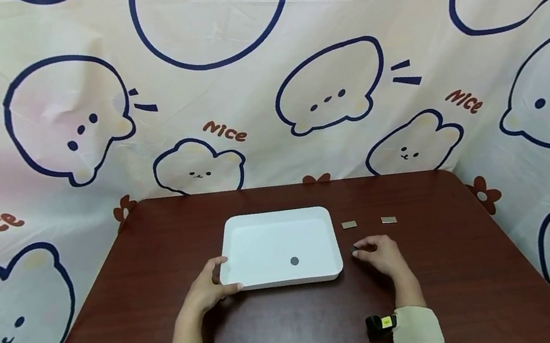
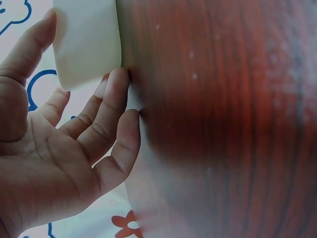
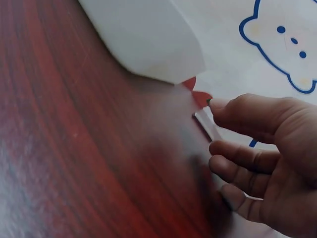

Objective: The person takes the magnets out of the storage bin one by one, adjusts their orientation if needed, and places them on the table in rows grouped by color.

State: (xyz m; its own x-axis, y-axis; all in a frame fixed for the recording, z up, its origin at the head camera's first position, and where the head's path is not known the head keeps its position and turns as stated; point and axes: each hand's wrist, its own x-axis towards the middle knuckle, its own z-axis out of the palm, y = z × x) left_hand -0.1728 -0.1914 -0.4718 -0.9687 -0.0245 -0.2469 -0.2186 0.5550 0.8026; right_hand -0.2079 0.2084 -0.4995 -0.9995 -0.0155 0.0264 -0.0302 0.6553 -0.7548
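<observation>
A white rectangular tray sits on the brown table, with a dark grey disc lying inside it toward the front. My left hand holds the tray's near left corner, thumb at the front and fingers along the left side. In the left wrist view the tray's corner lies between thumb and fingers. Right of the tray, my right hand pinches a small dark piece between thumb and fingertips, low over the table. Most of that piece is hidden; only a dark edge shows at the thumb tip.
Two small flat rectangular pieces, one nearer the tray and one farther right, lie beyond my right hand. The table reaches back to a patterned cloth that hangs behind and at both sides.
</observation>
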